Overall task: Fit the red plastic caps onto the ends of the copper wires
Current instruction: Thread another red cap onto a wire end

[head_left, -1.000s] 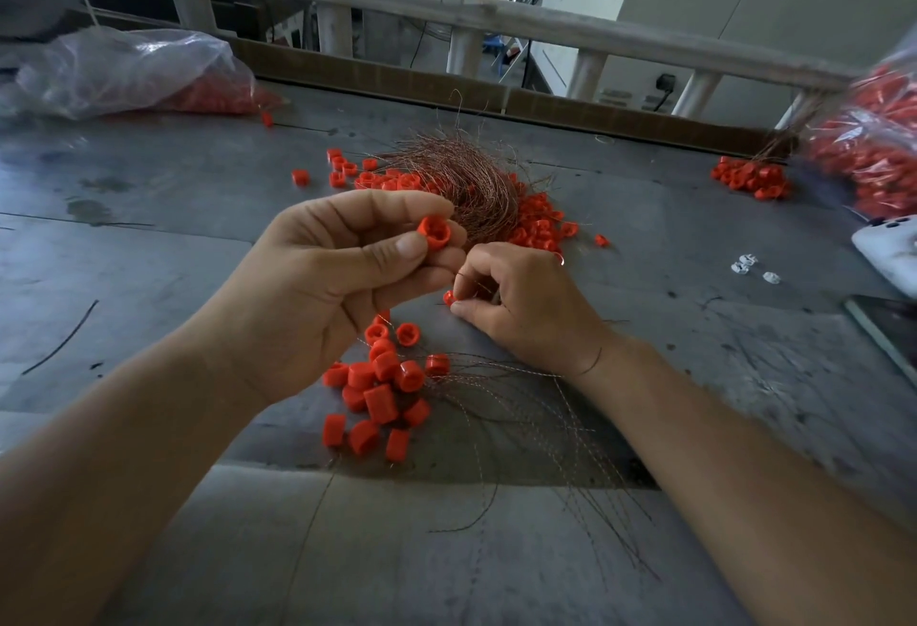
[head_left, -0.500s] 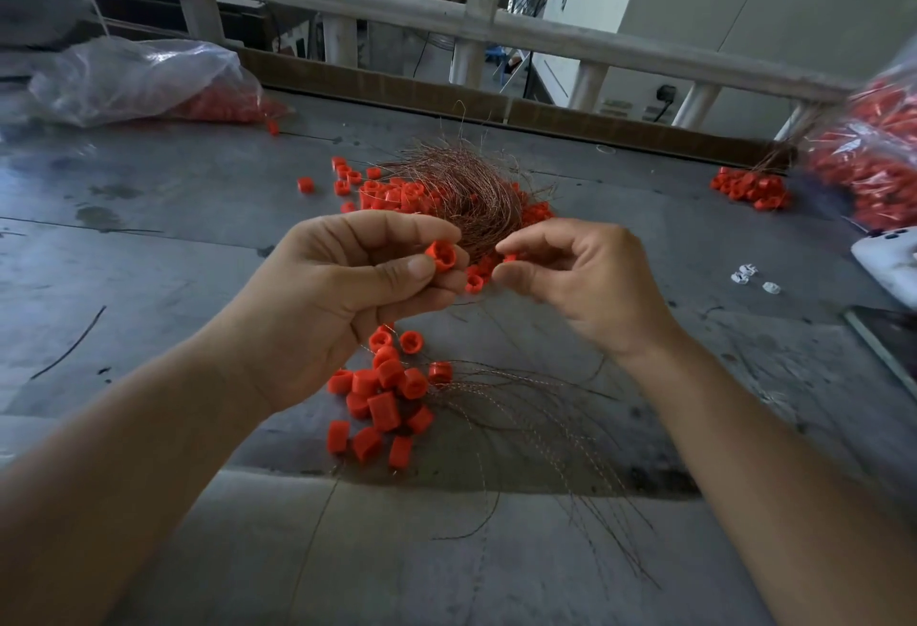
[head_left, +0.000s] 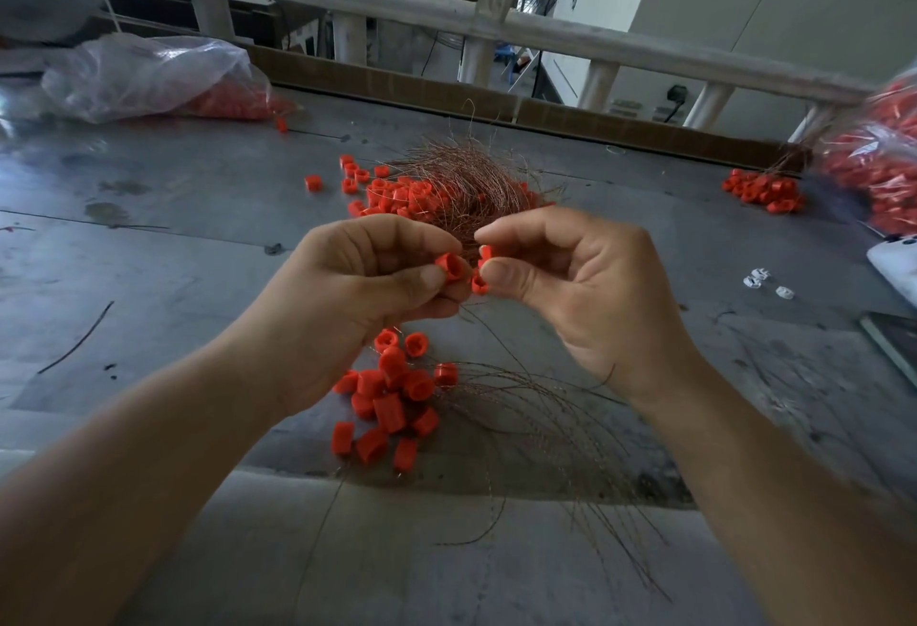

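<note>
My left hand (head_left: 362,297) pinches a red plastic cap (head_left: 450,267) between thumb and forefinger, its open end facing right. Close beside it my right hand (head_left: 570,288) pinches a second small red cap (head_left: 482,268) with a thin copper wire trailing down from it. Both hands hover above the grey table (head_left: 149,253). Below them lies a heap of red caps (head_left: 392,402) fitted on copper wires (head_left: 546,427) that fan out to the right. Behind the hands sits a tangled bundle of copper wire (head_left: 461,183) among loose red caps (head_left: 392,188).
A clear plastic bag of red caps (head_left: 149,74) lies at the back left, another bag (head_left: 878,163) at the right edge with a cap cluster (head_left: 764,191) beside it. Small white pieces (head_left: 759,278) lie at the right. A railing (head_left: 446,9) runs behind the table.
My right hand has risen from the table, where it picked up a cap with wire, and now meets my left hand in the air. The left hand has kept its cap.
</note>
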Available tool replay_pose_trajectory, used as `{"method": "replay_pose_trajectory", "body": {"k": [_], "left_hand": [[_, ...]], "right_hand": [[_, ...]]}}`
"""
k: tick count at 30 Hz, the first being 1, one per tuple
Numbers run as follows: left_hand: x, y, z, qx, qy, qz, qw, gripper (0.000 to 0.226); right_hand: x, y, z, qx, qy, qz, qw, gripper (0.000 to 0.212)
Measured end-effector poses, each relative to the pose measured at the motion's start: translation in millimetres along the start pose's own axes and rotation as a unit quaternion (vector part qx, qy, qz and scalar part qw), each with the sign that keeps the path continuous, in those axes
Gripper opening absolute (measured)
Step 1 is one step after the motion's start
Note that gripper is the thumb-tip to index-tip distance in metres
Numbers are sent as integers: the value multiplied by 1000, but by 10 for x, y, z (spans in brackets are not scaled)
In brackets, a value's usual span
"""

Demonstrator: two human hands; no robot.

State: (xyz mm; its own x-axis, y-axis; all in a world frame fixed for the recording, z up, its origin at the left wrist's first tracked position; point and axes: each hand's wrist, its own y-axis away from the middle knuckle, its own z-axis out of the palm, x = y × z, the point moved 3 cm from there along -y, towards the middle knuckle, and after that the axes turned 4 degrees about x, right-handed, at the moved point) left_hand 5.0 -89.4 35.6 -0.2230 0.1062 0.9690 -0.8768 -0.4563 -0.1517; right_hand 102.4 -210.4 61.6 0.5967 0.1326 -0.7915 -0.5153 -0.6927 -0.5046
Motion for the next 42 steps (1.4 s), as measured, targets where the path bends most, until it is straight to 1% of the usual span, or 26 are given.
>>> {"method": "replay_pose_trajectory", "body": {"k": [6,9,11,17,20,25,30,35,40,42], "left_hand": [[20,11,16,-8,-23,15,1000,20],[26,13,26,-6,-31,19,999,22],[25,13,29,-1,-38,21,999,20],[35,6,21,16,-50,24,998,23],[32,6,26,19,-57,29,998,22],[26,5,30,24,-76,37,996,24],[20,5,25,23,-91,42,995,23],[10,16,20,-2,-80,22,997,21],[-6,30,32,-3,-75,17,997,19],[-11,31,42,-9,-56,2,998,18]], "right_hand": [[15,18,51,10,2,-13,1000,20],[18,24,77,14,34,-27,999,19],[17,36,91,18,51,-32,998,20],[-1,54,109,24,76,-49,996,31],[-2,55,106,28,79,-54,995,32],[-19,53,106,36,110,-80,990,25],[-18,49,108,47,140,-99,984,22],[-17,60,105,42,153,-108,981,20],[-78,87,104,40,161,-122,978,18],[-81,98,107,44,154,-117,980,18]]}}
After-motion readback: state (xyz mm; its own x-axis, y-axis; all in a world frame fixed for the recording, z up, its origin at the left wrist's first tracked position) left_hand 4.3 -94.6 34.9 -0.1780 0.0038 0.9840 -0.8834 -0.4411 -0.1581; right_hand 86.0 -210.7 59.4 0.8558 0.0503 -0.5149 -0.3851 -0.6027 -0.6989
